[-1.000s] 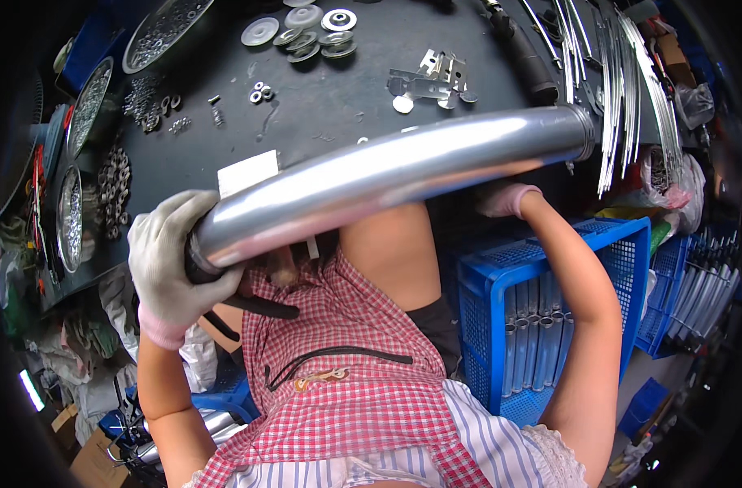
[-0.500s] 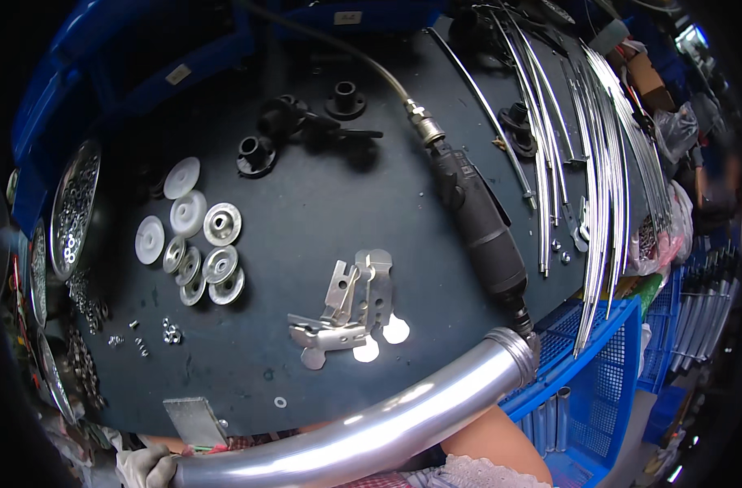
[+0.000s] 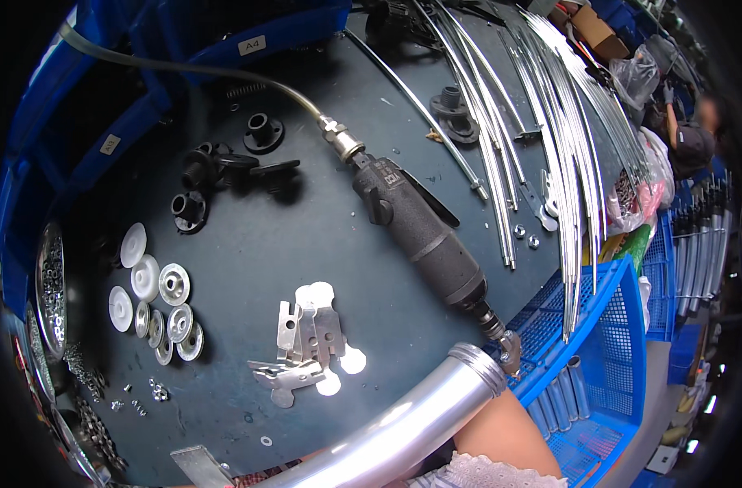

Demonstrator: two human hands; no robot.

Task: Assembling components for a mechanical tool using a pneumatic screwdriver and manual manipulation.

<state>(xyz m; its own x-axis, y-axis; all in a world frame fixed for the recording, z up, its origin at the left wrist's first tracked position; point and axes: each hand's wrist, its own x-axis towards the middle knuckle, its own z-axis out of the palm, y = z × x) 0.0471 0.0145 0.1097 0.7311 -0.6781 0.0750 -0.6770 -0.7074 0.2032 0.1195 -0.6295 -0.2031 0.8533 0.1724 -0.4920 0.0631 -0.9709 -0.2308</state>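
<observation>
A shiny metal tube [image 3: 403, 423] with a ridged collar at its upper end slants up from the lower edge. Its lower part runs out of the picture. Neither of my hands shows at this moment, so how the tube is held is hidden. Beside the collar lies the metal head of a black air tool [image 3: 424, 236]; whether the two touch I cannot tell. A hose [image 3: 224, 75] leads from the tool toward the upper left. Bent metal brackets [image 3: 310, 342] lie in a pile left of the tube.
White and metal discs [image 3: 145, 278] cluster at the left, with black flanged fittings [image 3: 261, 132] farther back. Long thin rods [image 3: 570, 163] lie at the right, some overhanging a blue crate [image 3: 623, 350] that holds tubes. Blue bins [image 3: 249, 45] line the back; another person [image 3: 688, 138] is at the far right.
The view has shifted, so the table's things sit farther left and mostly lower. The gloved left hand at the tube's lower end has gone out of view.
</observation>
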